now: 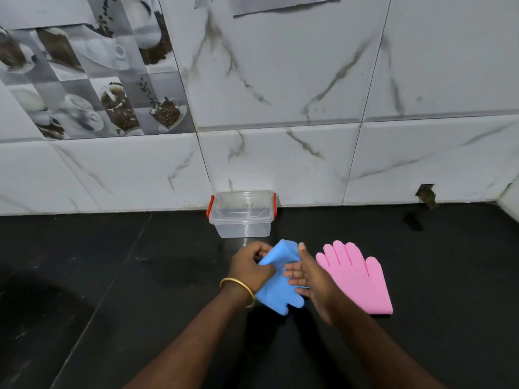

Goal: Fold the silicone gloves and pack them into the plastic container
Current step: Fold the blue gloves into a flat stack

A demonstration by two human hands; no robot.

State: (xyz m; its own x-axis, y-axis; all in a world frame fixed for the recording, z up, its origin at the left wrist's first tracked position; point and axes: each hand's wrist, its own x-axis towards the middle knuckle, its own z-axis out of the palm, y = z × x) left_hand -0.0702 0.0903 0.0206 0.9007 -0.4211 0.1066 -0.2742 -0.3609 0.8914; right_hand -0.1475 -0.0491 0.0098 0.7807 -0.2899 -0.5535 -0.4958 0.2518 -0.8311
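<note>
No words, numbers or brand marks could be read anywhere in this view. The clear plastic container (242,214) carried a small dark mark on its far wall, possibly a moulded stamp, but it was too small to make out. The picture tiles (92,71) on the wall showed only coffee cups and beans, no lettering. The grey sheet (283,4) at the top of the wall was cut off and showed no legible print.
</note>
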